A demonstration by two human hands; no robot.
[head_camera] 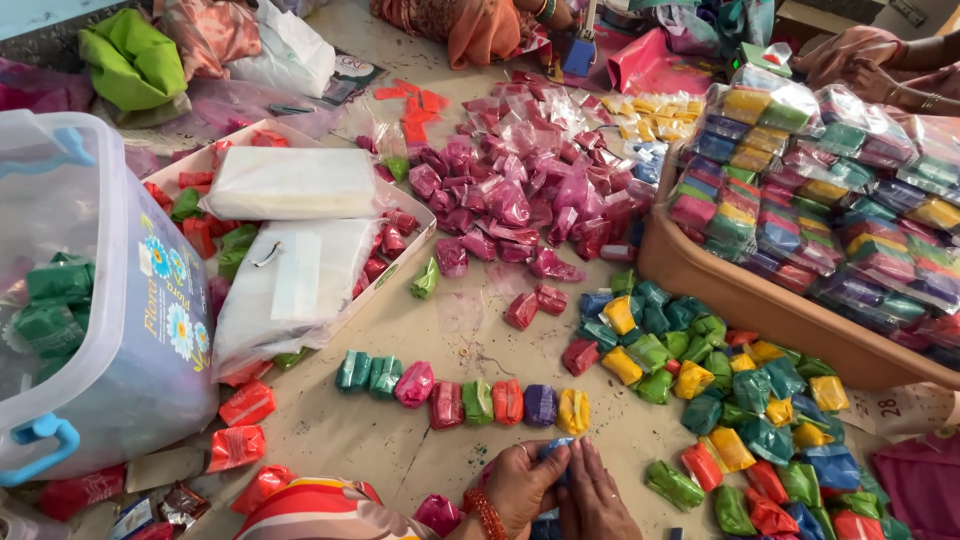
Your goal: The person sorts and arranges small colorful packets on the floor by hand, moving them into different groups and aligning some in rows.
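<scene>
Together, left hand (522, 487) and right hand (598, 497) pinching a blue packet (556, 447), row of coloured packets (462, 395) just beyond, on the floor (420, 450)

There is just the one view, from a camera on the seated person's head, tilted steeply down and forward over the beige floor (440, 440). It sits close above both hands at the bottom edge, and reaches to other people's knees opposite.

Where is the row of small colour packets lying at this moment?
In the head view, the row of packets lies on the floor at lower centre, just above the person's two hands, between the clear plastic tub and the mixed packet pile.
</scene>
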